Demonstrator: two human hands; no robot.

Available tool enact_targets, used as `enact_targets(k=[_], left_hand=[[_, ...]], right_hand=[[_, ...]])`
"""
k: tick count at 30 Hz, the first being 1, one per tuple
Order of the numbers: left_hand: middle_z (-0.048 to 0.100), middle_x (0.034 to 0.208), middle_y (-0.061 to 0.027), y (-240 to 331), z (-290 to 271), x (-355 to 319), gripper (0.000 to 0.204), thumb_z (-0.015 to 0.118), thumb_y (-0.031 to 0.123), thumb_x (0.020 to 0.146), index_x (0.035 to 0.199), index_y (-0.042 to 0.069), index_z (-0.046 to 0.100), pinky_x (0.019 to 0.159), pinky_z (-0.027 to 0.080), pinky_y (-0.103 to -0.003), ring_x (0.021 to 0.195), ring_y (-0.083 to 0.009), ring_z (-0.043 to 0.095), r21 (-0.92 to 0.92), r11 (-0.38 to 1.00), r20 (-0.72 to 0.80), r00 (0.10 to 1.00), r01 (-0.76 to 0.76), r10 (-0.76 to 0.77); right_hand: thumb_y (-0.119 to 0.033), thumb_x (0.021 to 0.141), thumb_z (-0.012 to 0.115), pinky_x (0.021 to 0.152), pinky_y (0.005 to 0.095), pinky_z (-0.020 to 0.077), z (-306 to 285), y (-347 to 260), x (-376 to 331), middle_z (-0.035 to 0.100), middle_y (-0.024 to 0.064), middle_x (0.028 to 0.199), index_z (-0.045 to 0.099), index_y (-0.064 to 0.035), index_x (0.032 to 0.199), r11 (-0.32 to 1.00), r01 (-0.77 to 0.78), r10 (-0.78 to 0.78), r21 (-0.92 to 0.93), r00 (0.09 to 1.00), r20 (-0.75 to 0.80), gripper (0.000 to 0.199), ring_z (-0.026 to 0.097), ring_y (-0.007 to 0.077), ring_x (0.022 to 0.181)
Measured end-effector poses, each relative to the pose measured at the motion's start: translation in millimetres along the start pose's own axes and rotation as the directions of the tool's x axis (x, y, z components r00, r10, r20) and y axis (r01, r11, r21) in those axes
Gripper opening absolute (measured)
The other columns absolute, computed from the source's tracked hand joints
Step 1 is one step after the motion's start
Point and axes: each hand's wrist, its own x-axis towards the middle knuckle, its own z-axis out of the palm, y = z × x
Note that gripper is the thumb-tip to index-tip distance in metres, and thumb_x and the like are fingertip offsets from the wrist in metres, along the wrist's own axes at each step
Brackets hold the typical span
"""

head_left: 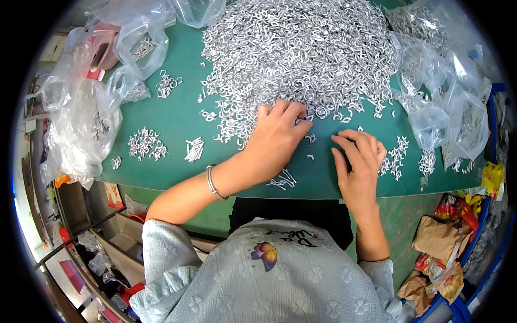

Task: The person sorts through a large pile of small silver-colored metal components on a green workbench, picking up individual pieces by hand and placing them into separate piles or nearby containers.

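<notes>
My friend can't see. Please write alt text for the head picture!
A person's left hand is at the near edge of a big heap of small silvery pieces on a green table; the right hand is beside a small pile. Other small piles lie nearby, with clear bags at both sides.

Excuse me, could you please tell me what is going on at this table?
A person is working bare-handed at a green table bearing a large heap of small silver-coloured pieces. The left hand has its fingers at the heap's near edge; whether its grip holds a piece is hidden. The right hand is open beside a small right-side pile. Toward the left lie straight rods, a pile of curved pieces and clear plastic bags.
</notes>
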Motion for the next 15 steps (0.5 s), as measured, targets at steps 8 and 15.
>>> enact_targets(k=[8,15], left_hand=[[0.054,0.112,-0.0087,-1,-4,-15,0.025,0.071,0.003,0.077,0.101,0.009,0.066,0.085,0.035,-0.04,0.106,-0.0272,0.051,-0.014,1.0,-0.009,1.0,0.011,-0.011],[0.054,0.113,-0.0073,0,-10,-18,0.026,0.072,0.006,0.08,0.105,0.01,0.065,0.084,0.035,-0.039,0.104,-0.0262,0.051,-0.083,0.996,-0.013,0.999,0.039,-0.04]], right_hand=[[-0.006,0.079,0.072,0.092,0.0437,0.0333,19,-10,9,0.059,0.0049,0.109,0.068,-0.0057,0.106,0.995,0.098,-0.095,-0.022,0.991,0.098,0.027,0.054,0.025,0.103],[-0.005,0.078,0.073,0.083,0.0393,0.035,16,7,-2,0.06,0.0033,0.096,0.07,-0.0061,0.093,0.998,0.057,-0.058,0.03,0.998,0.024,0.016,0.055,0.0219,0.091]])
